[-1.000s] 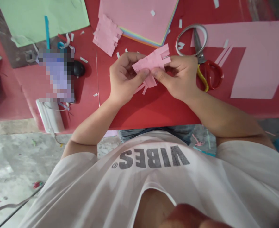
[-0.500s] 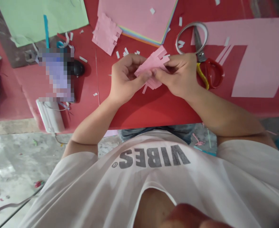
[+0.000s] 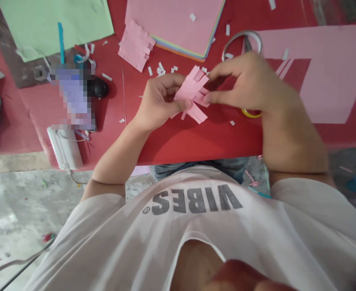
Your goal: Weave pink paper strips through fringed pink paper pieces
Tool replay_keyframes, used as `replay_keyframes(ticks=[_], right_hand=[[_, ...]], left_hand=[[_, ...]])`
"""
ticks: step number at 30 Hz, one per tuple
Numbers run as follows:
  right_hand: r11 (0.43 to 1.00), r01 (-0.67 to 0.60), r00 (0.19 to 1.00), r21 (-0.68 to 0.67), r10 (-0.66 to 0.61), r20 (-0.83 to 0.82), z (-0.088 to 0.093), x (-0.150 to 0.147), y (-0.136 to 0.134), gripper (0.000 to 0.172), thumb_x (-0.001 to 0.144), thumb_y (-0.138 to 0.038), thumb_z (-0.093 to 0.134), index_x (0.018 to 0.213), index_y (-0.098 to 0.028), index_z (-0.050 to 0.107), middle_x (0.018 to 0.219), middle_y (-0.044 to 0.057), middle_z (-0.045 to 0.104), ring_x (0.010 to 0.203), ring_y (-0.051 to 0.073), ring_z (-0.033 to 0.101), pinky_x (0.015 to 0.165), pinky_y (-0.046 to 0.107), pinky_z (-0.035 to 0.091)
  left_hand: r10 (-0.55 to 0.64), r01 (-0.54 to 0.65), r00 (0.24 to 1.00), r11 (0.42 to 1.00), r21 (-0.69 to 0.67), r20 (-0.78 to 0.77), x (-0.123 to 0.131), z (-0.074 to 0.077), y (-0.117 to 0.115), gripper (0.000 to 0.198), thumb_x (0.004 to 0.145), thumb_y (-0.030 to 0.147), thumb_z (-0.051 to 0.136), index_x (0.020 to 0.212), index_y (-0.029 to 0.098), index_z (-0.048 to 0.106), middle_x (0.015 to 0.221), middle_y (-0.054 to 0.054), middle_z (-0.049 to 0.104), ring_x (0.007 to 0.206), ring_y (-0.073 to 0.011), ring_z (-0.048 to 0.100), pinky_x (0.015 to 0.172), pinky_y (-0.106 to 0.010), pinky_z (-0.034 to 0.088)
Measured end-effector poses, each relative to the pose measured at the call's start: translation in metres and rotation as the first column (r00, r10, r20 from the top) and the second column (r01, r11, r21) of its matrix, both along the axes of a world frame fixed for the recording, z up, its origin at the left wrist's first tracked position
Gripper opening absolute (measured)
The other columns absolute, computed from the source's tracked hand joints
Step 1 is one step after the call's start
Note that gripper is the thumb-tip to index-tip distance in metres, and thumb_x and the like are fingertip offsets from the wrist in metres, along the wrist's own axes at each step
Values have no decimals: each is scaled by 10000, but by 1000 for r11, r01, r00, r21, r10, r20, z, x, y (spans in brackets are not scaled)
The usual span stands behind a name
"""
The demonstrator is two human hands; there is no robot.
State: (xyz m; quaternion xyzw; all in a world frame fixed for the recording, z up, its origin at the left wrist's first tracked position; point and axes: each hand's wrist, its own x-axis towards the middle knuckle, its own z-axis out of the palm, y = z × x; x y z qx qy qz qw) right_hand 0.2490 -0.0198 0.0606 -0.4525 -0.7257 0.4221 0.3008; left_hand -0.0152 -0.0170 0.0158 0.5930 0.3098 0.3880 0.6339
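Observation:
My left hand (image 3: 162, 101) is closed on a piece of woven pink paper strips (image 3: 190, 87), its thumb lying on top. Loose strip ends stick out from the piece at the top, right and bottom. My right hand (image 3: 241, 83) is at the right side of the piece, thumb and finger at the end of one strip; the thumb touches it, and the other fingers are partly hidden. Below my right hand lie scissors, mostly covered, with a yellow-wrapped handle (image 3: 250, 113) showing. A second woven pink piece (image 3: 136, 45) lies flat beyond my left hand.
A stack of coloured paper (image 3: 174, 24) lies at the back, with a tape roll (image 3: 259, 40) to its right. Cut pink paper (image 3: 332, 85) covers the right side. On the left are green paper (image 3: 57, 24), a black mouse (image 3: 100, 87) and a white power bank (image 3: 65, 147). White scraps are scattered about.
My right hand has drawn back to the right and turned, now covering most of the scissors. The woven piece has tilted in my left hand, and its lower strips spread out more.

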Motion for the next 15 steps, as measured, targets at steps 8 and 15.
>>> replay_keyframes(ticks=[8,15], right_hand=[[947,21,743,321,-230,628,13,41,9,208,856,-433,800,1020,-309,766,1016,38,748,1013,359,697,940,590,563],[871,-12,813,492,-278,512,-6,9,12,54,803,-276,666,800,-265,613,815,15,718,810,258,653,1091,544,488]], left_hand=[[-92,111,988,980,-164,122,-8,8,1,1079,659,453,996,1582,263,469,800,46,716,623,-130,716,565,-214,550],[-107,116,993,964,-239,48,0,-6,-2,1261,591,319,1042,1645,316,350,767,52,688,681,-182,751,569,-222,554]])
